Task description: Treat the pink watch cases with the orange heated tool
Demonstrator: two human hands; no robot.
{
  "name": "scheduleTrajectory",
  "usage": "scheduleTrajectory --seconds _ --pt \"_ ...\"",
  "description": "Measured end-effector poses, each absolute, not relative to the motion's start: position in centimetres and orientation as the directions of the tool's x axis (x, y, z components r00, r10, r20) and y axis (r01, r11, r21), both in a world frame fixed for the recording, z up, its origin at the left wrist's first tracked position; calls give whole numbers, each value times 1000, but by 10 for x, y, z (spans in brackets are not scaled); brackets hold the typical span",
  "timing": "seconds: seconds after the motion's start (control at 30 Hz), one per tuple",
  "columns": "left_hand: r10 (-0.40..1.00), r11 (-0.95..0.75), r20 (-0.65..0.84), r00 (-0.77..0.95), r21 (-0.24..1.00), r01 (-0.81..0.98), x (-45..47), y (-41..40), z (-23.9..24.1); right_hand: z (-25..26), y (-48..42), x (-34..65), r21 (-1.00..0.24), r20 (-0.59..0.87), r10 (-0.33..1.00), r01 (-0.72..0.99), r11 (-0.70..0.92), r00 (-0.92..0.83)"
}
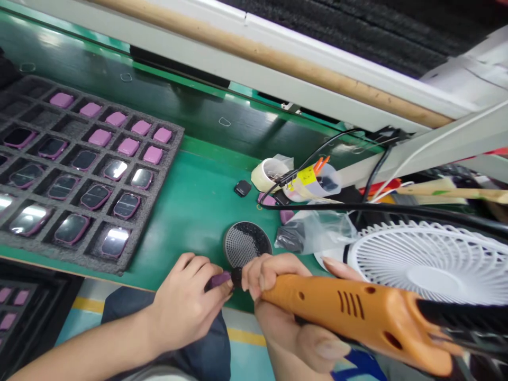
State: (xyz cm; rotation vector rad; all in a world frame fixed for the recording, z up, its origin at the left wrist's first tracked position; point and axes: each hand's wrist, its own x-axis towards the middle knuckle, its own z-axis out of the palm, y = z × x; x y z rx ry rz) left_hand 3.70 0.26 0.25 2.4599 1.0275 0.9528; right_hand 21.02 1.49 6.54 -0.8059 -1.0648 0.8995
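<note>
A black cable (397,208) runs past a white fan (432,278) and near a cream cup (260,178).

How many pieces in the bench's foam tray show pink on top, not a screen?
8: five pink pieces along the far row of the foam tray, three more in the next row's right part. The tray's left edge is cut off, so others may be hidden.

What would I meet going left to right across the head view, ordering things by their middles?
Grey foam tray → left hand → purple piece → round perforated dish → right hand → orange tool → white fan.
</note>
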Motion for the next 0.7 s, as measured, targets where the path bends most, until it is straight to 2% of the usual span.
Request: scheduleTrajectory --seconds 0.13,0.3,0.43,0.7 --pt "711 -704 472 522 487 517 37 3 2 70 18 214 -890 346 919 -243 386 190" --pt "722 -691 435 538 496 526 31 1 2 76 27 229 -847 428 830 -160 506 357" --pt "673 -736 433 600 471 485 27 -2 1 70 35 233 -834 435 776 -121 539 457" --pt "694 -719 421 584 424 550 32 -1 1 63 34 227 -855 396 783 -117 504 480"
